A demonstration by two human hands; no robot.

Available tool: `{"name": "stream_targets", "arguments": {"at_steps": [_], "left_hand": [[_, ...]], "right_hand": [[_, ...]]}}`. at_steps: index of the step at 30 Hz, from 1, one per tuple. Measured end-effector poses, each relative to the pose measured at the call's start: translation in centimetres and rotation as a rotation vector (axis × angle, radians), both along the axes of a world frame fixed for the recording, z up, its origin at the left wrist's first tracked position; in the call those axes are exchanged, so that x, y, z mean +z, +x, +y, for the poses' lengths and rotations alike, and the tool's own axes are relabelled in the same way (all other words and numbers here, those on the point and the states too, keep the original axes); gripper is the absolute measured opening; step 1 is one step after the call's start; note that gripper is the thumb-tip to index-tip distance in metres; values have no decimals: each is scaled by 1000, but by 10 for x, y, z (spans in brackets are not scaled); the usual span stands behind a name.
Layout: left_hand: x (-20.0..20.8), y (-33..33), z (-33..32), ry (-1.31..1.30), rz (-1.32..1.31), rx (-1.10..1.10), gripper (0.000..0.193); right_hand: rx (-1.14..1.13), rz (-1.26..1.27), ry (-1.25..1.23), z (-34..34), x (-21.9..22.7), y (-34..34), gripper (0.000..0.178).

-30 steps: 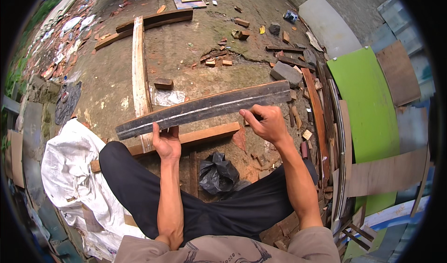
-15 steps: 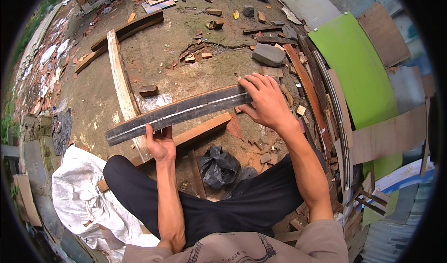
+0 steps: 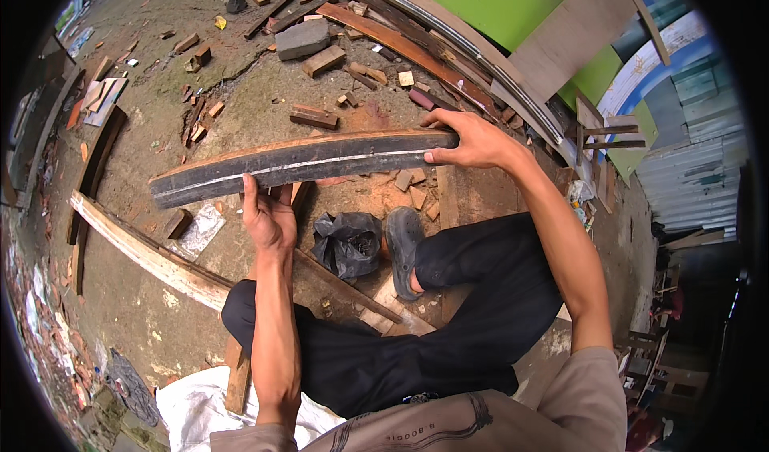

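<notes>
A wooden plank [image 3: 336, 154], dark on its face with a white stripe along it and bare wood on its upper edge, is held up across in front of me. My right hand [image 3: 474, 140] grips its right end, thumb on the near face and fingers over the top. Under the plank, left of its middle, my left hand [image 3: 271, 221] holds it with the thumb against the near face; its other fingers are partly hidden behind. Below the plank a black plastic bag [image 3: 348, 244] sits on the ground, beside my foot in a grey clog [image 3: 404, 248].
A pale wooden beam [image 3: 148, 252] lies to the left, touching dark timber [image 3: 96, 172]. Wood offcuts and a grey block [image 3: 303, 40] lie farther off. Long boards [image 3: 416, 52] and a green panel [image 3: 481, 4] line the right. A white sack [image 3: 188, 408] is by my left leg.
My view has turned to the right, so the ground and timber appear shifted left. The plank stays in both hands. My right leg has moved, and its clog now shows beside the black bag.
</notes>
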State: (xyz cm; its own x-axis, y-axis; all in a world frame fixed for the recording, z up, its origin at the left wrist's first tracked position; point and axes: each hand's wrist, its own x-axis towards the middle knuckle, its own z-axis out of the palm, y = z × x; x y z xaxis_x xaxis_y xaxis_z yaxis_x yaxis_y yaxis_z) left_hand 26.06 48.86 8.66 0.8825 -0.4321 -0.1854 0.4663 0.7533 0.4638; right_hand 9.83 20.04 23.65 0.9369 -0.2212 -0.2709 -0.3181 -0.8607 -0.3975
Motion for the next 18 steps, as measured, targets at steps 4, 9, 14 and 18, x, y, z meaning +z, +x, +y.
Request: {"name": "stream_targets", "arguments": {"at_steps": [4, 9, 14, 18], "left_hand": [[-11, -16, -26, -72, 83, -140, 39], [-27, -25, -48, -149, 65, -257, 34], [-26, -38, -66, -180, 209, -189, 36], [-21, -40, -76, -194, 264, -200, 36]], "right_hand": [[0, 22, -132, -5, 12, -40, 60], [-73, 108, -300, 12, 43, -59, 58], [-3, 151, -462, 9, 51, -50, 55], [96, 113, -550, -13, 50, -38, 53]]}}
